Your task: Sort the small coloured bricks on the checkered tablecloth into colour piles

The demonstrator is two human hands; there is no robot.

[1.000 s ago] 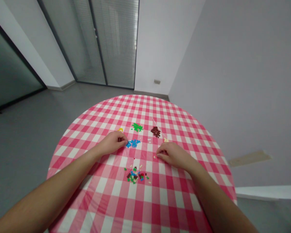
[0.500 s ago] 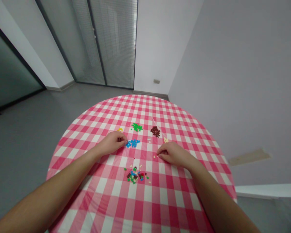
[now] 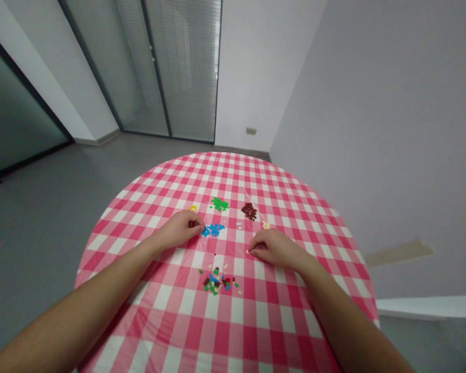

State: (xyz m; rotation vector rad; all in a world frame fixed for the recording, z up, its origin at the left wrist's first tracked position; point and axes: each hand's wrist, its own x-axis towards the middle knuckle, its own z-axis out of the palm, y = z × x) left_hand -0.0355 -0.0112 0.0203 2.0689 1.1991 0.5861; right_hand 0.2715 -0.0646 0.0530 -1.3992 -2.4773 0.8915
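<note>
My left hand rests on the cloth with its fingers curled and pinched, right beside a small pile of blue toy bricks. Whatever may be between those fingertips is hidden. With thumb and forefinger pinched together, my right hand is at a tiny cream brick. Just beyond it lies a small group of cream bricks. Nearer to me, between the forearms, is a mixed heap of bricks in green, blue, red, brown and cream.
A red and white checked cloth covers the round table. Farther back are a green pile, a dark brown pile and a few yellow pieces, partly behind my left hand. A couple of white pieces lie mid-table.
My right hand has shifted slightly left, so its fingertips now meet the tiny cream brick. The left hand and the piles look the same.
</note>
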